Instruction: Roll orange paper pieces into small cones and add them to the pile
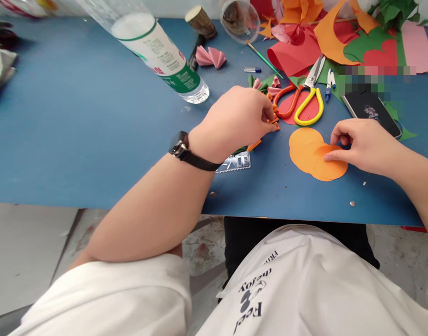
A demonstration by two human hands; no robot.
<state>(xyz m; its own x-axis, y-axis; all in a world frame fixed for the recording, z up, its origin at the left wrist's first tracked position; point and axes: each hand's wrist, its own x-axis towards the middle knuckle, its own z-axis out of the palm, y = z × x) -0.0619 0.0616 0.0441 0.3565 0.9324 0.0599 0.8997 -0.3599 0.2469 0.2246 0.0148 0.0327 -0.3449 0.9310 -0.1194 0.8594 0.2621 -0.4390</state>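
Observation:
My left hand (240,114), with a black watch on its wrist, reaches over the table with its fingers pinched at small folded orange paper pieces (276,122). The hand hides part of that pile, where green and pink folded pieces also show. Under its wrist lies a clear plastic ruler (239,161). Lower right, my right hand (359,145) is closed, thumb and fingers on the edge of an orange paper circle (333,164). Several such circles overlap flat on the blue table. Scissors (309,99) with one red and one yellow handle lie just beyond, partly over a red paper circle (287,105).
A tilted-looking water bottle (165,58) stands left of the paper. A phone (371,112), a pen (329,85) and a blue cap (253,70) lie around. Behind are a pink folded paper (211,57), a plastic cup (240,21) and coloured paper scraps (334,35).

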